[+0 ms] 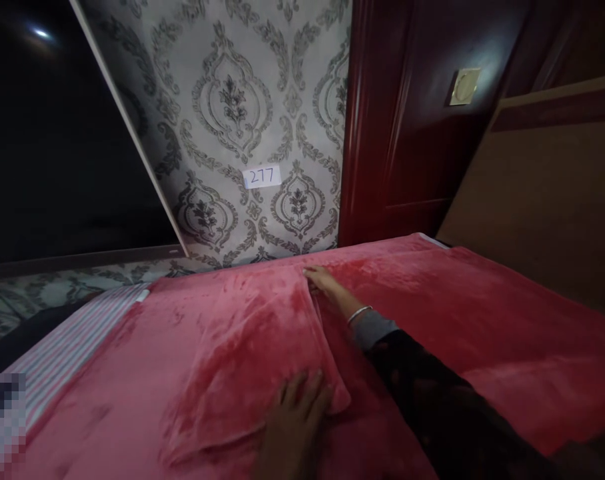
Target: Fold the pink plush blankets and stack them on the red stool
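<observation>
So, left hand (pixel 295 417): flat, open on near corner of folded pink plush blanket (pixel 252 360).
Right hand (pixel 325 283): fingers tucked under far edge, grip unclear.
Risk: you tug, fold slides crooked.

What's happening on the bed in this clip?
A person is working a pink fleece blanket spread over a bed. A folded flap of it lies on top. The right hand, reaching out from a dark sleeve, rests at the flap's far corner, while the left hand lies flat on its near edge. A striped sheet shows at the left side, and a label reading 277 sits on the patterned wallpaper behind.
</observation>
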Motion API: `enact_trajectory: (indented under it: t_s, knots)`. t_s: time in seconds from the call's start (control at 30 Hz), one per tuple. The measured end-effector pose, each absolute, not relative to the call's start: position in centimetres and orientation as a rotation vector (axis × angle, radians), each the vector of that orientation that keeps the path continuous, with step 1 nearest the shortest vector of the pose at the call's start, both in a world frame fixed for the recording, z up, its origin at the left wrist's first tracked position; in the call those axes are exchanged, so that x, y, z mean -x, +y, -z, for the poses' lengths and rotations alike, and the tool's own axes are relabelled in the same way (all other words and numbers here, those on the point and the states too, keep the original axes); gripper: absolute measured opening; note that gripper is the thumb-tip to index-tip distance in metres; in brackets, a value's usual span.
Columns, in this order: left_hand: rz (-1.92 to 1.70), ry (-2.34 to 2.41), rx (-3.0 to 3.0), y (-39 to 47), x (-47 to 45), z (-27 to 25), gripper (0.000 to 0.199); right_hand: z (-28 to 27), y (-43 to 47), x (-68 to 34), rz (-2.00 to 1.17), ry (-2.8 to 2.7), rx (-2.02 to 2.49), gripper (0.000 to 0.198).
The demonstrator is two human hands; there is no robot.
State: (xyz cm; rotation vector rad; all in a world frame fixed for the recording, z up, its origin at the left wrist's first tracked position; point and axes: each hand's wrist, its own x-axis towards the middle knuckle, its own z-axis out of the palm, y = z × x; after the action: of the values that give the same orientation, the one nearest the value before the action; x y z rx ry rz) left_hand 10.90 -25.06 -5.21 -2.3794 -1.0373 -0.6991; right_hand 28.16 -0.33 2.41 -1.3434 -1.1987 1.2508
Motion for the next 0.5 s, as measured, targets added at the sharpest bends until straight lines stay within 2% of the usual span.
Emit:
enact_trajectory:
  t_s: [0.2,0.3,0.5]
  knots:
    - [0.792,-0.904,2.269,-23.9,-11.1,8.9,0.035,-2.2,3.3,-26.7,-1.051,-1.299,1.363,0.044]
    - [0.770,-0.913,2.305,-23.9,-11.0,10.2,0.030,-1.5,4.2,-26.3,-0.933,-1.330,1.411,0.052]
    - [0.691,-0.819,2.397,-24.2,-10.4,7.1,0.031,-1.4,4.3,-26.7,-0.787,-1.455,1.523,0.052]
